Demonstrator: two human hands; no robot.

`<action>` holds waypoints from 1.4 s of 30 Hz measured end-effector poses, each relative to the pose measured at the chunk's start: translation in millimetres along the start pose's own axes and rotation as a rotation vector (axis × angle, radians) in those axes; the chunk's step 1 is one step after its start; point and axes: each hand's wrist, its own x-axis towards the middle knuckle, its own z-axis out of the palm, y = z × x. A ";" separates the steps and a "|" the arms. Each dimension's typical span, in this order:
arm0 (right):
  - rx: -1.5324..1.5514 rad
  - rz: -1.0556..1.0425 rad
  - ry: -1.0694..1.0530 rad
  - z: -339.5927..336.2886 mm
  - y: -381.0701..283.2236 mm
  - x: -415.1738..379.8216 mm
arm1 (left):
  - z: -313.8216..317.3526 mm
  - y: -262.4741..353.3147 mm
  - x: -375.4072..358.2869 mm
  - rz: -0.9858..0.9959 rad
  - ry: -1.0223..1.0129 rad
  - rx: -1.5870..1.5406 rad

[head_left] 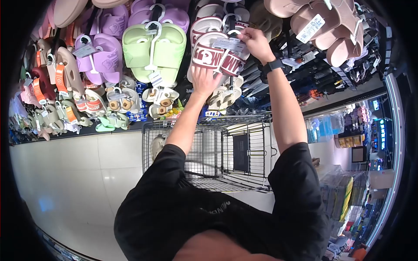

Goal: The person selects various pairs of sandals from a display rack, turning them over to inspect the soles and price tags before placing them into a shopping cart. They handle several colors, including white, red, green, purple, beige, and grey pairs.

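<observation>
A pair of white and dark red slippers [208, 56] with large lettering hangs on a white hanger at the rack. My left hand [205, 81] is at the lower part of this pair, its fingers reaching into or under the left slipper, so the fingertips are hidden. Up at the top of the pair, my right hand [256, 43] has its fingers pinched by the hanger's hook, beside a price label [229, 45]. Just left hangs a light green pair [154, 54], with a purple pair [99, 59] beyond it.
Below my arms stands a wire shopping cart [244, 152] with a beige item [157, 147] inside. More footwear hangs at left, including beige slippers [65, 71]. Brown-pink slippers [333, 30] hang at upper right. Pale floor tiles [78, 174] lie at lower left.
</observation>
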 end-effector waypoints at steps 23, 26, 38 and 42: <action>0.820 0.397 0.234 58.8 84.1 -132.5 | -62.0 37.4 -38.1 -0.015 -0.215 -0.214; 0.816 0.415 0.110 18.7 40.9 -180.7 | -93.6 72.0 -48.8 -0.170 -0.147 -0.413; 0.514 0.068 0.477 54.9 -57.1 -430.8 | -180.3 208.0 -75.2 -1.482 0.026 -1.708; 0.272 -0.162 0.559 24.9 -70.9 -456.1 | -184.3 246.6 -77.3 -1.389 0.009 -1.697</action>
